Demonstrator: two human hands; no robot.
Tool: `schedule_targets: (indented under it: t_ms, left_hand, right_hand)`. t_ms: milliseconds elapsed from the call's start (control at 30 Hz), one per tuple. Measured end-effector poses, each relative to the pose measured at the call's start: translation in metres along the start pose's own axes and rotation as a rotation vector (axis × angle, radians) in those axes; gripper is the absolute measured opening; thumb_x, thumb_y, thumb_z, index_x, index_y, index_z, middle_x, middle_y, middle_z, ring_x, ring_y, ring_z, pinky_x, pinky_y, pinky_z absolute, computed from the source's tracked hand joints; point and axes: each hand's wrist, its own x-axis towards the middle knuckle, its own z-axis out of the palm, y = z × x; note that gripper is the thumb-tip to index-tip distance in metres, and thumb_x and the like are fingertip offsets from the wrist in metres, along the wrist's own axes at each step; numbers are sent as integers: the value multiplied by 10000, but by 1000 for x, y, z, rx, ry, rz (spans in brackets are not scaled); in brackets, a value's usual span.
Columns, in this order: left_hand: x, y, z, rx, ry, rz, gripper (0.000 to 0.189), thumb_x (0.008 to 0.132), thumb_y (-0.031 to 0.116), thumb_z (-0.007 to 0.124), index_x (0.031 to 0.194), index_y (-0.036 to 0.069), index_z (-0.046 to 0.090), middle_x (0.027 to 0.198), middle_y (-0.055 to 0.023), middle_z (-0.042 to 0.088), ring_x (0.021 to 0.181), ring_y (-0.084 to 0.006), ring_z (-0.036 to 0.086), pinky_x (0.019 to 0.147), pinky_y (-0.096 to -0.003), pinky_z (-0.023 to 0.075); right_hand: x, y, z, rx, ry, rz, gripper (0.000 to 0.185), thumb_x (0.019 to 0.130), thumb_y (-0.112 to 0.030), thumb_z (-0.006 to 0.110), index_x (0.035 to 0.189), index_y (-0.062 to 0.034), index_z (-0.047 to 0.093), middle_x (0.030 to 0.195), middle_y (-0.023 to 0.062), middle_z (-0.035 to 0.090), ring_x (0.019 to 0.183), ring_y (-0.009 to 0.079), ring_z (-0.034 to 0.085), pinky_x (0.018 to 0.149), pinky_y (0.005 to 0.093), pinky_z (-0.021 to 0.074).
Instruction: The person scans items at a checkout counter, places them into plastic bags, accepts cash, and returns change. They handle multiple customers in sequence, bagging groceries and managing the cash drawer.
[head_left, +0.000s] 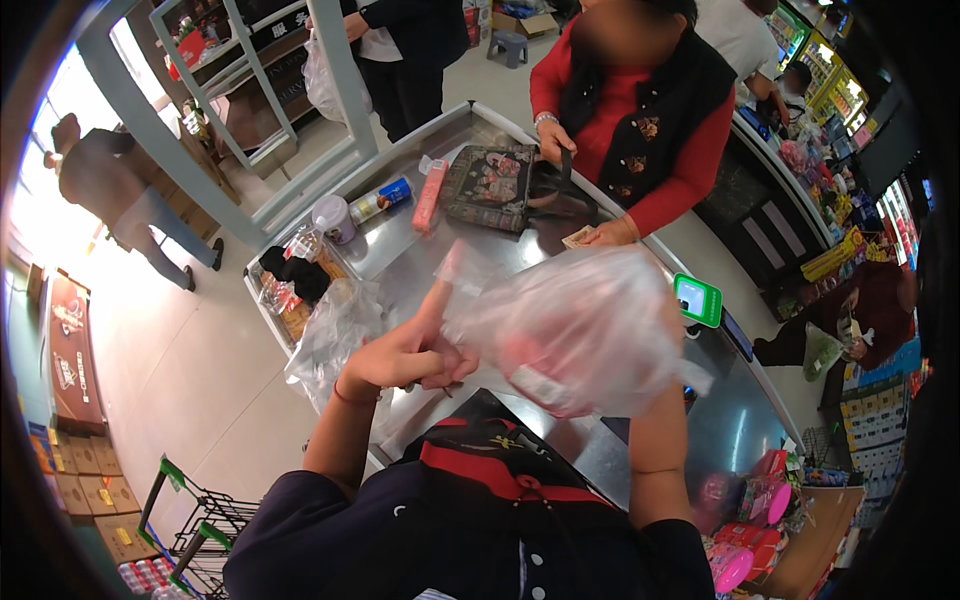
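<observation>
In front of my chest, my right hand (670, 319) is largely hidden behind a cloudy plastic bag (577, 330) with reddish contents and a printed label. Motion blurs the bag. My left hand (416, 349) is at the bag's left edge, thumb raised, fingers curled; whether it grips the plastic is unclear. Beyond, on the metal counter (386, 289), lie a patterned handbag (491, 184), a long pink box (430, 196), a blue-capped canister (382, 201) and a lidded tub (334, 220). A crumpled clear bag (337, 337) rests left of my left hand.
Across the counter a person in red sleeves (675, 195) holds the handbag's handle and what look like banknotes (579, 237). A green-framed device (697, 300) stands at the counter's right edge. A shopping cart (199, 525) is at lower left. Other people stand farther off.
</observation>
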Motion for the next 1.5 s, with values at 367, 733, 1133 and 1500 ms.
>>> schedule_targets:
  t_ms: [367,733,1133,1500]
  left_hand:
    - [-8,1,-2,-37,-59,60,1087,708,-63,422,1501,310,-222,693,-86,510,528,-99,399,470,-209,327]
    - [0,-26,-26,-50,197,264,748,836,147,614,1438,64,178,640,-42,441,466,-125,425,441,-232,412]
    - [110,-101,74,294,225,287,570,889,91,535,1402,21,296,645,-8,403,549,-115,407,570,-269,425]
    - [106,-63,34,-22,584,464,438,938,40,462,1368,-17,403,650,23,369,624,-106,391,688,-303,436]
  right_hand:
    - [30,132,-32,-428,-245,304,378,873,-3,531,1247,49,549,1130,46,626,1002,121,565,861,264,458]
    - [-37,146,-88,-945,-354,378,520,765,-198,691,1274,-154,595,1136,95,672,1015,243,633,862,395,496]
    - [-113,-18,11,-1623,-177,228,227,840,-329,636,883,-112,686,940,74,669,887,258,650,715,419,504]
    - [-121,-3,23,-1223,385,-566,270,842,-131,646,1098,-47,621,1124,80,623,1105,302,570,931,430,418]
